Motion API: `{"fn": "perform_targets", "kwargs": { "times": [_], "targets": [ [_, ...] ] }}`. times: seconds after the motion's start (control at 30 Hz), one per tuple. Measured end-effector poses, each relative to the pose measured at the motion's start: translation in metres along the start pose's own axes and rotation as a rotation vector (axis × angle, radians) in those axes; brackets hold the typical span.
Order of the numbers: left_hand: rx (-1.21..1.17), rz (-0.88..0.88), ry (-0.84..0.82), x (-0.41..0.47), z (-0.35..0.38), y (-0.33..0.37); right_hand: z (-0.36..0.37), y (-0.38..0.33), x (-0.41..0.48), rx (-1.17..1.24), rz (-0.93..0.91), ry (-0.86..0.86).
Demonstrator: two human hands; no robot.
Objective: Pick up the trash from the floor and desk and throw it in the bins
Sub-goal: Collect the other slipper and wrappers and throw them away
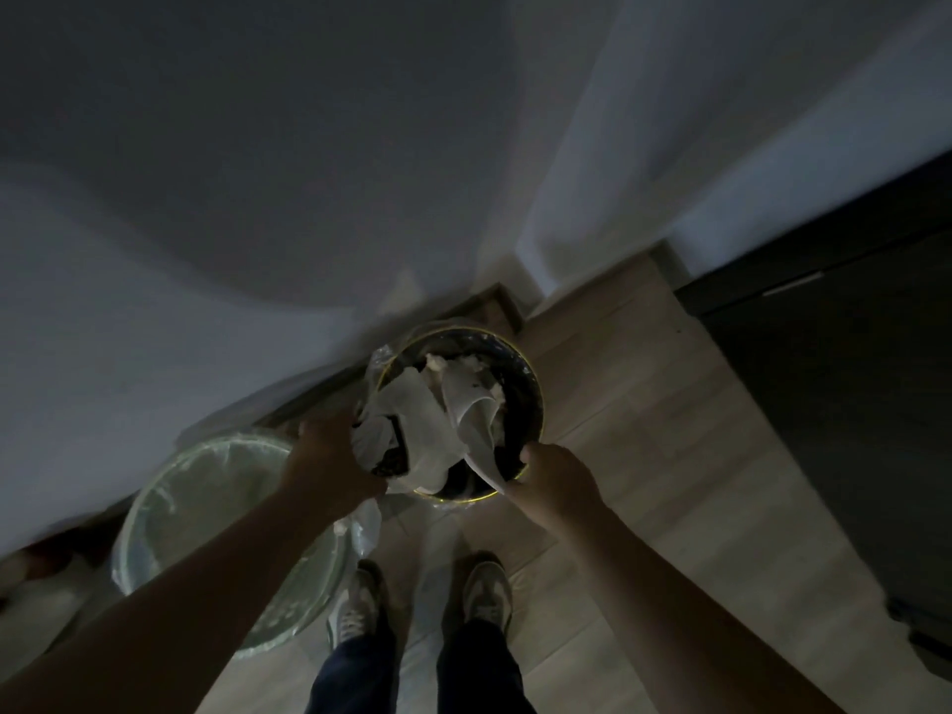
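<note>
Crumpled white paper (412, 414) fills the dark bin (536, 404) with the yellow rim, which stands on the wooden floor (644, 456). The left hand (329, 456) has its fingers curled over the bin's left rim. The right hand (554, 481) has its fingers clamped on the near rim, where a paper strip ends; whether it also pinches the strip is unclear. Left of the dark bin stands a clear-lined bin (154, 507); nearer are two sneakers (355, 605).
</note>
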State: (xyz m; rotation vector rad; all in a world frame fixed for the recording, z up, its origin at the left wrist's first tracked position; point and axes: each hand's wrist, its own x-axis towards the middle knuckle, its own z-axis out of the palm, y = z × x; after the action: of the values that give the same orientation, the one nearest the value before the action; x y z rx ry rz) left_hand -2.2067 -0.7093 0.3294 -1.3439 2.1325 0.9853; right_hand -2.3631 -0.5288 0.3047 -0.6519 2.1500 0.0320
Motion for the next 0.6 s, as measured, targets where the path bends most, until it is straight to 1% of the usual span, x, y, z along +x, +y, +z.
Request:
{"fn": "perform_targets", "kwargs": {
  "times": [0.1, 0.23, 0.33, 0.43, 0.5, 0.6],
  "targets": [
    [0.075, -0.047, -0.066, 0.012, 0.007, 0.019, -0.004, 0.018, -0.009, -0.020, 0.008, 0.016],
    [0.072, -0.097, -0.092, 0.027, 0.016, 0.044, -0.005, 0.034, -0.014, 0.001, 0.017, 0.022],
    [0.028, -0.097, -0.101, 0.039, 0.023, 0.057, -0.006, 0.040, -0.013, 0.021, 0.025, 0.024],
    [0.033, -0.052, -0.126, 0.051, 0.033, 0.062, -0.005, 0.044, -0.011, 0.039, 0.029, 0.030],
    [0.007, -0.017, -0.112, 0.060, 0.039, 0.061, -0.004, 0.045, -0.010, 0.066, 0.029, 0.035],
    [0.018, -0.003, -0.015, 0.070, 0.047, 0.061, -0.001, 0.045, -0.010, 0.093, 0.014, 0.063]
  ]
}}
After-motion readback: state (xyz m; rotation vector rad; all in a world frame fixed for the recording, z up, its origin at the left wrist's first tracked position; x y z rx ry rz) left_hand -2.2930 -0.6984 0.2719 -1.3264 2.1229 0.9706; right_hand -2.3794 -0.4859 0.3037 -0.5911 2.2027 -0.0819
